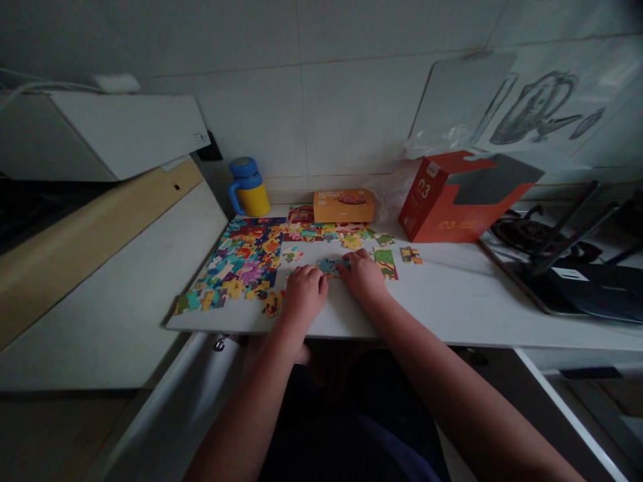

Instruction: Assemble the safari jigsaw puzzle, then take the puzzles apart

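Observation:
Between my hands lies a short strip of joined blue jigsaw puzzle pieces (328, 268) on the white tabletop. My right hand (365, 274) rests at the strip's right end, thumb and forefinger closed on a puzzle piece there. A green and red puzzle section (384, 260) shows just beyond those fingers, partly covered by the hand. My left hand (305, 292) is curled at the strip's lower left; whatever is under its fingers is hidden. Left of it is a large colourful puzzle section (246, 258), with a loose yellow and dark piece (272, 304) near my wrist.
At the back stand a blue and yellow mug (252, 197), an orange puzzle box (344, 206) and a larger red-orange carton (447, 201). More puzzle pieces (351, 234) lie before the box. One loose piece (411, 255) sits right. A gas stove (537, 248) borders the table.

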`<state>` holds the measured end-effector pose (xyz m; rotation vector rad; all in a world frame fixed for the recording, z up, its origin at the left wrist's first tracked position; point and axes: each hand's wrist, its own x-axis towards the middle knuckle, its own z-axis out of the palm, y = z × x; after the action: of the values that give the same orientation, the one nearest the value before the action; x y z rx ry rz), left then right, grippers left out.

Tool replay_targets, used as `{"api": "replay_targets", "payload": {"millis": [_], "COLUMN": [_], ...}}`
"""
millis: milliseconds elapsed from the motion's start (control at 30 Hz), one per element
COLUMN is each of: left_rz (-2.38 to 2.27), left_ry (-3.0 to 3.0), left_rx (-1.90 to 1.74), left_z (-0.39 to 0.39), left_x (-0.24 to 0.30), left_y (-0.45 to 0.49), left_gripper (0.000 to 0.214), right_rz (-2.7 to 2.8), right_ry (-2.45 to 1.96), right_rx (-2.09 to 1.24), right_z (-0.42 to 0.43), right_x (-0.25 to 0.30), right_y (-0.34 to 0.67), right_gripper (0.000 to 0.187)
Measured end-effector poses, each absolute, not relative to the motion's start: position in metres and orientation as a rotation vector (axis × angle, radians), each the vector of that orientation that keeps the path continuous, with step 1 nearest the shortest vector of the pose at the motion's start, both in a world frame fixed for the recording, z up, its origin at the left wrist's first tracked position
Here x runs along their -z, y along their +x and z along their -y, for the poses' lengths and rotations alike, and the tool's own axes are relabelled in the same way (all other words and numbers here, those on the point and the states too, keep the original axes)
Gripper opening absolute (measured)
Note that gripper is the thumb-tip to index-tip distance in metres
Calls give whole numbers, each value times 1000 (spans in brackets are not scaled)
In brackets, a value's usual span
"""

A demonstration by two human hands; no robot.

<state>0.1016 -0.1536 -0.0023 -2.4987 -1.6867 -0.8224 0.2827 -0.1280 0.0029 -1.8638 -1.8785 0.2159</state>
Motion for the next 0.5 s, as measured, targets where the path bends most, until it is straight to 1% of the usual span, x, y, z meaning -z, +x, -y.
{"api": "replay_targets", "payload": {"millis": [300, 500], "left_rz": [1659, 1619], "left_ry": [-2510, -2545], "left_rx": [838, 854], "left_z": [153, 155], "left_x": [3, 1], "left_y": [101, 103], "left_gripper": [12, 14], "right_rz": [1955, 2018], "right_ry": [-1930, -1849], "right_rx": [-181, -171], "right_z": [131, 135], "right_x": [-8, -5], "right_y": [280, 286], "right_gripper": [28, 30]}}
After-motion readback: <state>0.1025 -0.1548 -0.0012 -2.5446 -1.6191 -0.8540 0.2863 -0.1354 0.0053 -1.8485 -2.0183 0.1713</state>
